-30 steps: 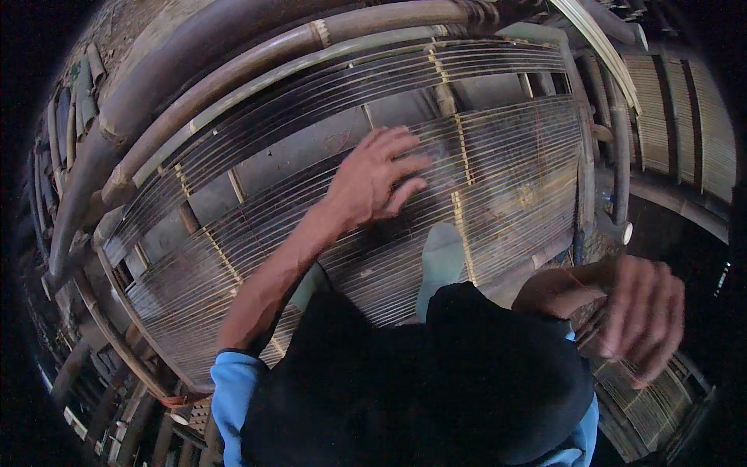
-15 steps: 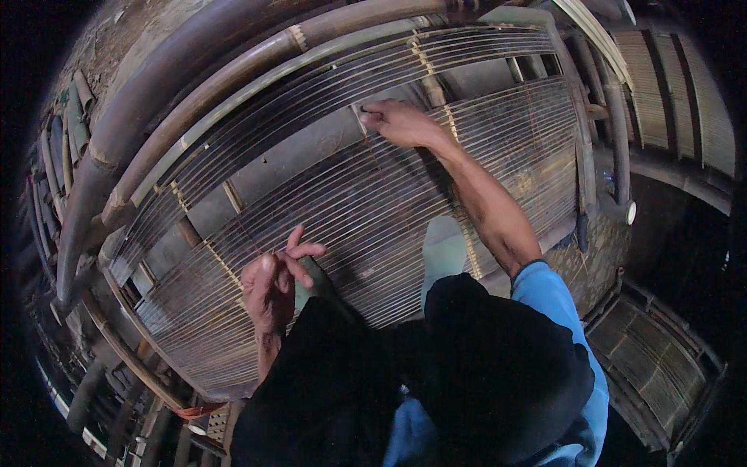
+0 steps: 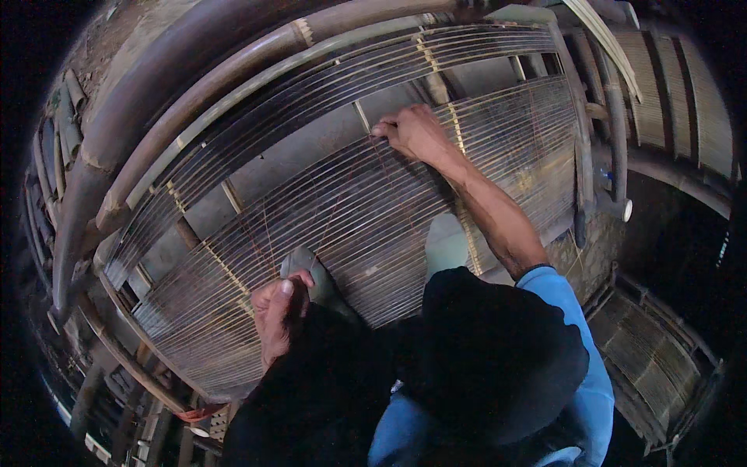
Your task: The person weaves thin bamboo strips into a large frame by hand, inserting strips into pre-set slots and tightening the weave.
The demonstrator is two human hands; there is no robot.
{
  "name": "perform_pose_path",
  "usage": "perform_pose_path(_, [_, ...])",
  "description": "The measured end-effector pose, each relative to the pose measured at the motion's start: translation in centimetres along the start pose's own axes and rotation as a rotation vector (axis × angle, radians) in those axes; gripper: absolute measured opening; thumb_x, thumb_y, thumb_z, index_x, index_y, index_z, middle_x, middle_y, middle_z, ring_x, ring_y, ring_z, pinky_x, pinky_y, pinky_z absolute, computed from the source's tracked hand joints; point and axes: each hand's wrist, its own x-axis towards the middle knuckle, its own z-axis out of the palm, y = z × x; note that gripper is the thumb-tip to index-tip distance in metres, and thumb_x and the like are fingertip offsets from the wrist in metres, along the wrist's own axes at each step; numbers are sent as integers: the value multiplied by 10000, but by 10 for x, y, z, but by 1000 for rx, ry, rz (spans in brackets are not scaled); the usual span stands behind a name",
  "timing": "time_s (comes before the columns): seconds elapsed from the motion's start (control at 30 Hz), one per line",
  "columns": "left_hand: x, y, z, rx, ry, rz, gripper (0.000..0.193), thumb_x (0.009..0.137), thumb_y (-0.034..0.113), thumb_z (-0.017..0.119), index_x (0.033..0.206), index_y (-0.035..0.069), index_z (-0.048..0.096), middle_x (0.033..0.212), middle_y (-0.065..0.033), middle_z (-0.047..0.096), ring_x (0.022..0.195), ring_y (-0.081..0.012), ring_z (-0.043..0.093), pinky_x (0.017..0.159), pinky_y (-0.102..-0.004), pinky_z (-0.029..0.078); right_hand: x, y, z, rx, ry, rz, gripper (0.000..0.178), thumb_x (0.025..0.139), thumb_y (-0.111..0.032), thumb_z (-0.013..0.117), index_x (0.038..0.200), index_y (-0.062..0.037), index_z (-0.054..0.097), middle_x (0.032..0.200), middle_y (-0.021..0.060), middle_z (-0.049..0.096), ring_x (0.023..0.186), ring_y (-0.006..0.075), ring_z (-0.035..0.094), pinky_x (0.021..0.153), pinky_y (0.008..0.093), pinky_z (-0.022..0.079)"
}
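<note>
Left hand [image 3: 276,313] near, fingers curled in, right hand [image 3: 419,136] farther off, fingertips bunched over thin-slatted panel [image 3: 381,229], cannot tell what either grasps

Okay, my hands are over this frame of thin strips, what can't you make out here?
All in the head view:
Anything inside the left hand: hidden by the hand itself.
Anything pinched by the right hand: too small to tell.
Left elbow: behind dark clothing.
Far edge of upper-right slatted panel: lost in darkness.
</note>
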Motion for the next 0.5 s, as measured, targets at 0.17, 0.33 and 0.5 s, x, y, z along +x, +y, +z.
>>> perform_pose_path(0.17, [-4, 0, -1, 32, 149, -7, 410, 974, 255, 579, 629, 47, 506, 544, -11, 411, 520, -105, 383, 643, -291, 392, -10, -21, 6, 80, 463, -287, 309, 849, -336, 725, 1011, -74, 747, 1048, 169, 707, 975, 371, 648, 902, 471, 485])
perform_pose_path(0.33, [1, -8, 11, -20, 259, -26, 437, 985, 234, 560, 589, 107, 424, 506, 5, 328, 518, -117, 380, 685, -305, 405, -46, -81, 12, 271, 424, -747, 288, 820, -317, 762, 764, -54, 661, 787, 127, 631, 819, 303, 619, 869, 410, 461])
perform_pose_path(0.5, [1, -21, -6, -300, 205, -67, 429, 994, 220, 550, 610, 140, 377, 484, 2, 288, 443, -148, 320, 683, -338, 437, -68, -77, 33, 369, 265, -640, 441, 823, -341, 765, 599, -72, 497, 606, 72, 472, 635, 263, 492, 735, 399, 422])
